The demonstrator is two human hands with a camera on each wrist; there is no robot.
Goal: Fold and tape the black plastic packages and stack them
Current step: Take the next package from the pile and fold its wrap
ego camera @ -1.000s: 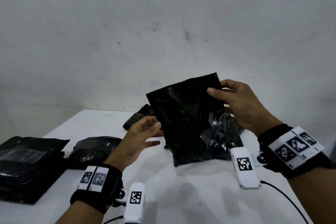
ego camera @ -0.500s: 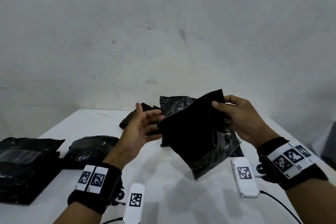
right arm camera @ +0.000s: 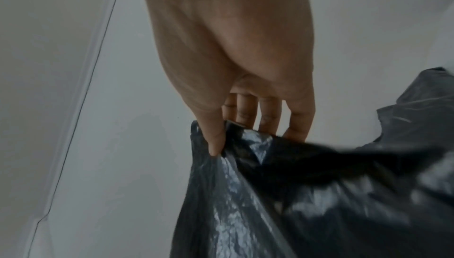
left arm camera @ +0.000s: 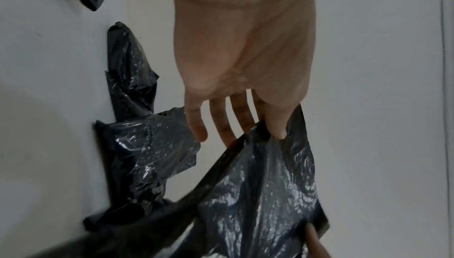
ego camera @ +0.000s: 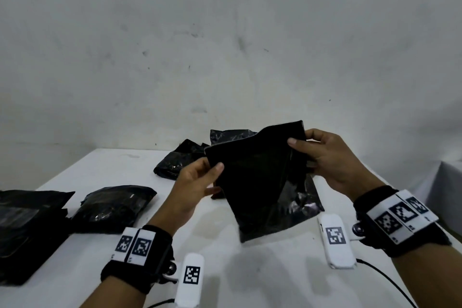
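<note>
Holding one black bag up over the white table, I see both my hands on it. My left hand pinches its left edge, thumb in front and fingers behind. My right hand pinches the top right corner the same way. The bag hangs tilted between them, off the table.

Behind it lie two loose black bags, crumpled, near the far edge. At my left sits one folded package, and just beside it a stack of packages; I cannot count how many are in the stack.

I have two wrist bands with black and white square codes. No words can be read anywhere.
</note>
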